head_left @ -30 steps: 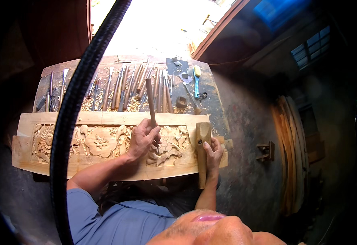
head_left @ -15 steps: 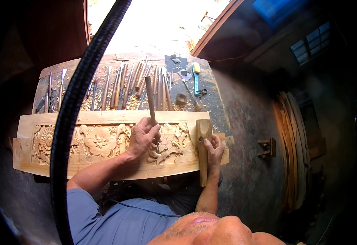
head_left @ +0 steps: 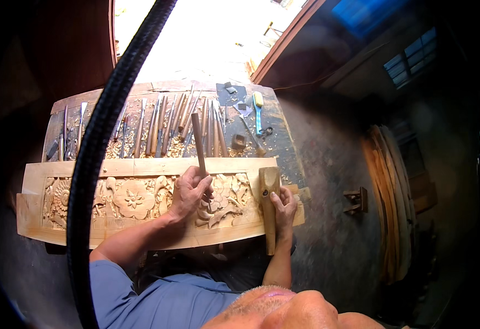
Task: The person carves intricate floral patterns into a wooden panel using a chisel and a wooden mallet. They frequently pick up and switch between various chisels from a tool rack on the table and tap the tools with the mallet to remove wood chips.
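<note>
A carved wooden panel (head_left: 152, 165) lies across the near part of the workbench, its relief showing flowers, leaves and scrolls. My left hand (head_left: 188, 194) is closed around a carving chisel (head_left: 198, 143), whose long brown handle stands nearly upright. The chisel's lower end meets the leaf carving right of the panel's middle; its cutting edge is too small to make out. At the panel's right end, my right hand (head_left: 285, 208) grips a wooden mallet (head_left: 269, 192). The mallet's thick head is at the far end, and its narrower handle reaches past the panel's near edge.
Several chisels (head_left: 156, 126) lie in a row beyond the panel on the workbench (head_left: 286, 148), among wood shavings. A blue brush (head_left: 258, 112) and a small dark block (head_left: 239, 142) are to their right. A small stool (head_left: 356, 200) and leaning boards (head_left: 391, 203) stand farther right.
The whole view has shifted slightly, so bench and panel appear a little lower. Both hands keep their grips, with the chisel at about the same place on the carving.
</note>
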{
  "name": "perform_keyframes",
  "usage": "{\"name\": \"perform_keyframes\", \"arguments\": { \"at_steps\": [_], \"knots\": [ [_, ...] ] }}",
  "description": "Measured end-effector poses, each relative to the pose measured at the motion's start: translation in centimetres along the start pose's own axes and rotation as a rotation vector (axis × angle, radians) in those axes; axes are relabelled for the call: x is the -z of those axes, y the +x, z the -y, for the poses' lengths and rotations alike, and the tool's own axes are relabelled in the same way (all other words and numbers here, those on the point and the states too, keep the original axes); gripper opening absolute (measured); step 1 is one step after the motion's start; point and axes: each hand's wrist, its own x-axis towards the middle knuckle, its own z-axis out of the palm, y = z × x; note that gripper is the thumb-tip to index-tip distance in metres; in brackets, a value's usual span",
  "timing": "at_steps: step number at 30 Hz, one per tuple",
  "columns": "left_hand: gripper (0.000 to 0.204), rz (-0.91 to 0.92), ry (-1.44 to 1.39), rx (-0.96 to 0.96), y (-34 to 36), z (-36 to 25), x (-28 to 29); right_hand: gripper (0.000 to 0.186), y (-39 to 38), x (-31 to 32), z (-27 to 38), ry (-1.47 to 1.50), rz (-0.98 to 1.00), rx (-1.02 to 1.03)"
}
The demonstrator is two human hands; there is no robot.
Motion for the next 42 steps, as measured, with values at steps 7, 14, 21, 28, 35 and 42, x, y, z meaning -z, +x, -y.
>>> {"name": "perform_keyframes", "arguments": {
  "at_steps": [7, 14, 21, 28, 35, 42],
  "knots": [
    [0.017, 0.003, -0.009, 0.005, 0.1, -0.1, -0.2, 0.038, 0.1, 0.1, -0.3, 0.003, -0.013, 0.017],
    [0.017, -0.001, -0.055, 0.008, 0.1, 0.3, -0.2, 0.037, 0.2, 0.0, -0.5, 0.007, -0.022, 0.027],
    [0.017, -0.011, -0.026, 0.035, 0.1, -0.2, -0.1, 0.036, 0.0, -0.4, 0.0, -0.001, -0.036, 0.029],
    [0.017, 0.004, -0.027, 0.007, 0.1, 0.0, -0.1, 0.037, 0.1, -0.1, 0.0, -0.013, -0.019, 0.043],
    [0.016, 0.001, -0.021, 0.005, 0.1, 0.2, 0.0, 0.036, -0.1, -0.4, 0.5, -0.023, -0.026, 0.014],
    [0.016, 0.004, -0.021, 0.006, 0.0, 0.0, -0.1, 0.035, -0.3, -0.5, 0.7, -0.018, -0.027, 0.019]
  ]
}}
